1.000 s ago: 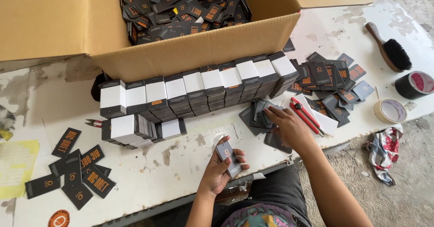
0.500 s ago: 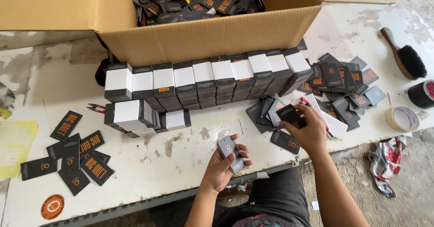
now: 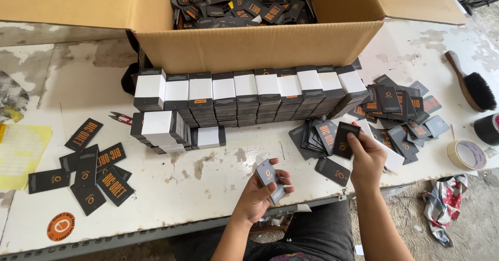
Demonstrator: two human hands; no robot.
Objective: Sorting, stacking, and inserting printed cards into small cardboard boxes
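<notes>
My left hand [image 3: 258,197] grips a small stack of black tags [image 3: 271,179] near the table's front edge. My right hand [image 3: 367,157] pinches a single black tag [image 3: 345,139] lifted above a loose pile of black tags [image 3: 318,135] on the white table [image 3: 218,172]. Behind the hands stands a long row of tag bundles [image 3: 244,97], each wrapped in a white paper band. A shorter group of banded bundles [image 3: 166,131] lies in front of that row at the left.
A big open cardboard box [image 3: 260,45] full of black tags sits at the back. More scattered tags [image 3: 405,110] lie at right, others [image 3: 88,167] at left. Brush [image 3: 470,84], tape rolls [image 3: 467,154], red snips [image 3: 120,117], yellow paper [image 3: 18,154] and a rag [image 3: 442,209] surround the area.
My right hand has picked one tag off the loose pile and lifted it. My left hand has stayed in place with its stack. The view has shifted slightly.
</notes>
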